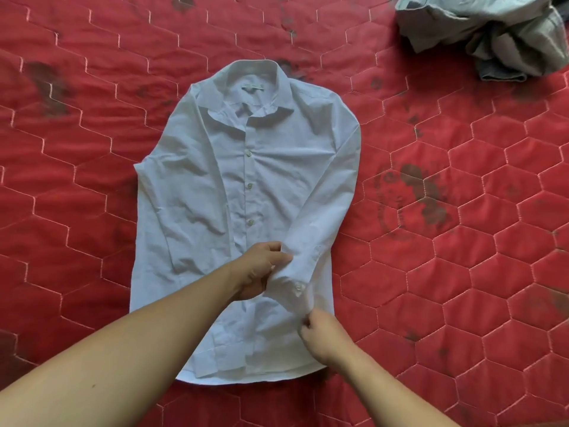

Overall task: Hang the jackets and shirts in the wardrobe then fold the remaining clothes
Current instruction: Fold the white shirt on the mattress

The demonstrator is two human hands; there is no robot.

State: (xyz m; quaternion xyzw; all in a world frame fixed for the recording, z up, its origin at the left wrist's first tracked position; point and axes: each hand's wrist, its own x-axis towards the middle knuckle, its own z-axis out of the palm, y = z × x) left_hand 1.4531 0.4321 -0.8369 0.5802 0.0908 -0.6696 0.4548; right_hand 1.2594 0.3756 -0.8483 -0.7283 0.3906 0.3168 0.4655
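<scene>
A pale blue-white button-up shirt (246, 186) lies face up and buttoned on the red quilted bed (77, 180), collar at the far end. Both sleeves are laid along the body. My left hand (261, 269) pinches the right sleeve's cuff at its upper edge, over the shirt's lower front. My right hand (323, 334) pinches the lower corner of the same cuff near the shirt's right hem. The cuff's button shows between my hands.
A crumpled heap of grey-green clothes (492, 32) lies at the far right corner of the bed. The red quilt has dark stained patches (421, 195) to the right of the shirt and at the far left.
</scene>
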